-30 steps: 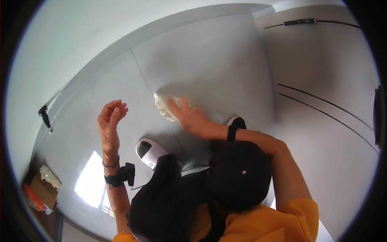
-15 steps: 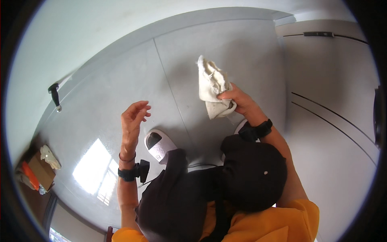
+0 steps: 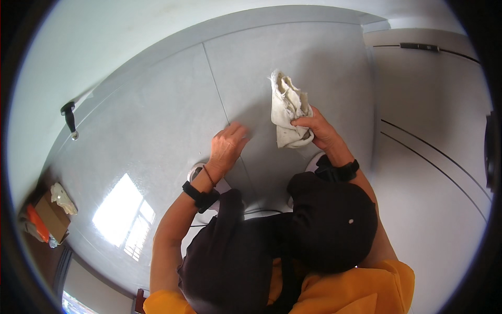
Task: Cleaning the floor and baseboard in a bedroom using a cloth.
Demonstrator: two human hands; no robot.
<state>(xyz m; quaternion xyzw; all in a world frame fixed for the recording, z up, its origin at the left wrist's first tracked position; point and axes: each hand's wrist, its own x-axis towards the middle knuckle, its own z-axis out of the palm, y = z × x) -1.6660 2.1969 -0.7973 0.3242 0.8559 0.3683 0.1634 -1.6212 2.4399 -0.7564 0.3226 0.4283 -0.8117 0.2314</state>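
My right hand (image 3: 322,129) grips a folded off-white cloth (image 3: 288,115), thumb on top and the other fingers hidden beneath. The cloth has a frayed far edge and a few dark specks, and it hangs above the grey floor tiles (image 3: 256,57). To the left of the cloth, and apart from it, my left hand (image 3: 228,145) is over the floor with bent, slightly blurred fingers and nothing visible in them. Dark straps with small black devices circle both wrists, and a beaded bracelet (image 3: 209,177) is on the left one.
A grey door (image 3: 423,94) with dark lines and a black handle stands at right. By the left wall is a black doorstop (image 3: 69,117). A cardboard box (image 3: 52,217) with orange and whitish items sits at lower left. My light shoes (image 3: 196,170) are below my hands.
My left hand has swung right and slightly forward, closer to the cloth. My right hand has shifted a little to the right, still gripping the cloth.
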